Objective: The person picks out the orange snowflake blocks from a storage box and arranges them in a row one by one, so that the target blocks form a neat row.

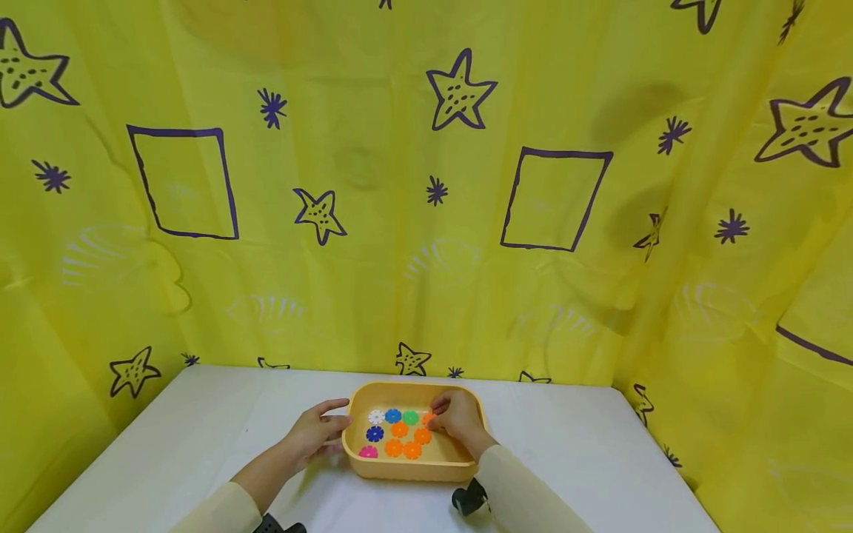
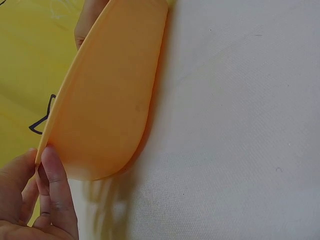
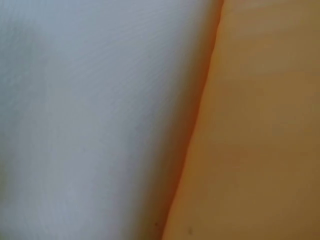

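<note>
A shallow orange-yellow plastic bin (image 1: pixel 406 471) stands on the white table, with notched, snowflake-shaped plastic discs inside. My left hand (image 1: pixel 312 433) pinches its left rim between thumb and fingers, as the left wrist view shows on the bin's wall (image 2: pixel 107 90). Reaching over the right side, my right hand (image 1: pixel 460 417) has its thumb and fingertips on an orange disc (image 1: pixel 427 420), partly hidden by them. Beside it lie a green disc (image 1: pixel 409 419), a blue disc (image 1: pixel 393 416), a white disc (image 1: pixel 376 417), a dark blue disc (image 1: pixel 375 434), a pink disc (image 1: pixel 369 451) and several orange discs (image 1: pixel 413 449).
The white tabletop (image 1: pixel 560 437) extends around the bin. A yellow curtain (image 1: pixel 373 289) with star and square drawings hangs behind it and along both sides. In the right wrist view, only the bin's outer wall (image 3: pixel 260 130) and the white table surface (image 3: pixel 90 110) show.
</note>
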Demonstrator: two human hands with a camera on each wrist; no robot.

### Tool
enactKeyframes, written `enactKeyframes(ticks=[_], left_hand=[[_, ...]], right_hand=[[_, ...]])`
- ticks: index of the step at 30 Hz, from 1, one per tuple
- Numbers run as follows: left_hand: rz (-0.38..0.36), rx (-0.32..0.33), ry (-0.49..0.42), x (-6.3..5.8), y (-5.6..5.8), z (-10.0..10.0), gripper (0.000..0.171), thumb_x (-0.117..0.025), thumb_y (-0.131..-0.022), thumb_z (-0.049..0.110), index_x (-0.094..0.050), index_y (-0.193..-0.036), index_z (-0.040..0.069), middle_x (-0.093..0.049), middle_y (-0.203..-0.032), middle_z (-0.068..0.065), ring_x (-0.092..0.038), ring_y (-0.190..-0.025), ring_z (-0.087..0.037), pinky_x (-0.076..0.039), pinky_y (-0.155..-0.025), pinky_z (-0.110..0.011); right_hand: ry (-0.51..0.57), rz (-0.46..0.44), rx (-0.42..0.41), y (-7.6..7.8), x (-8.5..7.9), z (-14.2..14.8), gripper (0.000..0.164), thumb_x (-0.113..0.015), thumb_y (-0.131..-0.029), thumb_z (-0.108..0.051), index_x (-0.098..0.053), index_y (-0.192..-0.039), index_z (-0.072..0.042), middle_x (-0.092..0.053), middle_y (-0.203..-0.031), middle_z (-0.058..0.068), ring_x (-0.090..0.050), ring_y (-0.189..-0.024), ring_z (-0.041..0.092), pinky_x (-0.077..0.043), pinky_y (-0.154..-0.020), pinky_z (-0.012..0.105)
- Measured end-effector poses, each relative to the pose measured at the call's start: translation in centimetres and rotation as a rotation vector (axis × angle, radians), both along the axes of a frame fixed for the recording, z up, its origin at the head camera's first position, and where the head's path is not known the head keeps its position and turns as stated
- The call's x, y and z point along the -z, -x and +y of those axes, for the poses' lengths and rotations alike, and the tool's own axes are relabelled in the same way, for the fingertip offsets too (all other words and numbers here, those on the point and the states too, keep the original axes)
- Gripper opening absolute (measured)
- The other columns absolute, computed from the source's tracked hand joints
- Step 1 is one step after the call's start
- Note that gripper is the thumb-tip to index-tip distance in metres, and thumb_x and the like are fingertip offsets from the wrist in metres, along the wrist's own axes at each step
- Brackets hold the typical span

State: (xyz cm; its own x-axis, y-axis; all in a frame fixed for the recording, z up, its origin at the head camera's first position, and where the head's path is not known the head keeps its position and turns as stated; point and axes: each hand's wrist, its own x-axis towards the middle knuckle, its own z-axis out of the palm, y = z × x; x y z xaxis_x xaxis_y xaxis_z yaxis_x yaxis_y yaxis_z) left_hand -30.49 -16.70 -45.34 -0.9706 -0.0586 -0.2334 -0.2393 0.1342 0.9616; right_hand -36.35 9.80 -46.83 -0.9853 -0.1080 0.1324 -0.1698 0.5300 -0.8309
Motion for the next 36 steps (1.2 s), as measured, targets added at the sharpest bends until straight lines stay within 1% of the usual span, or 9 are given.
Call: enactKeyframes(ticks=[8,18,30,36], left_hand=[[-0.001,-0.003,0.001,-0.07,-0.06,0.03,0.051,-0.064,-0.095,0.014,-0.046,-0.142,0.004,-0.064,-0.119,-0.022,-0.069,-0.090,-0.022,-0.060,-0.068,-0.033],[-0.006,-0.008,0.009,-0.11,-0.20,0.02,0.051,-0.065,-0.095,0.014,-0.046,-0.142,0.004,-0.065,-0.117,-0.021,-0.069,-0.088,-0.020,-0.060,-0.067,-0.033],[-0.018,-0.002,0.005,-0.19,-0.11,-0.01,0.052,-0.065,-0.095,0.016,-0.046,-0.142,0.004,-0.065,-0.118,-0.021,-0.069,-0.088,-0.021,-0.060,-0.068,-0.033],[-0.021,-0.001,-0.003,-0.23,-0.09,-0.02,0.051,-0.065,-0.095,0.016,-0.047,-0.141,0.005,-0.065,-0.117,-0.021,-0.069,-0.086,-0.020,-0.060,-0.068,-0.032]], right_hand=[[0.030,-0.042,0.025,0.32,0.14,-0.02,0.029,-0.085,-0.063,0.011,-0.070,-0.088,0.005,-0.067,-0.075,0.007,-0.058,-0.065,0.011,-0.057,-0.061,0.025],[0.017,-0.070,0.042,0.20,-0.03,-0.07,0.026,-0.085,-0.065,0.009,-0.071,-0.087,0.004,-0.067,-0.072,0.004,-0.059,-0.062,0.010,-0.058,-0.061,0.025],[0.087,-0.143,0.045,0.12,-0.24,-0.03,0.023,-0.081,-0.070,0.009,-0.070,-0.090,0.005,-0.067,-0.072,0.004,-0.060,-0.061,0.010,-0.059,-0.063,0.026],[0.070,-0.151,0.045,-0.07,-0.58,-0.07,0.023,-0.081,-0.070,0.008,-0.071,-0.091,0.005,-0.067,-0.074,0.004,-0.059,-0.063,0.010,-0.058,-0.063,0.025]])
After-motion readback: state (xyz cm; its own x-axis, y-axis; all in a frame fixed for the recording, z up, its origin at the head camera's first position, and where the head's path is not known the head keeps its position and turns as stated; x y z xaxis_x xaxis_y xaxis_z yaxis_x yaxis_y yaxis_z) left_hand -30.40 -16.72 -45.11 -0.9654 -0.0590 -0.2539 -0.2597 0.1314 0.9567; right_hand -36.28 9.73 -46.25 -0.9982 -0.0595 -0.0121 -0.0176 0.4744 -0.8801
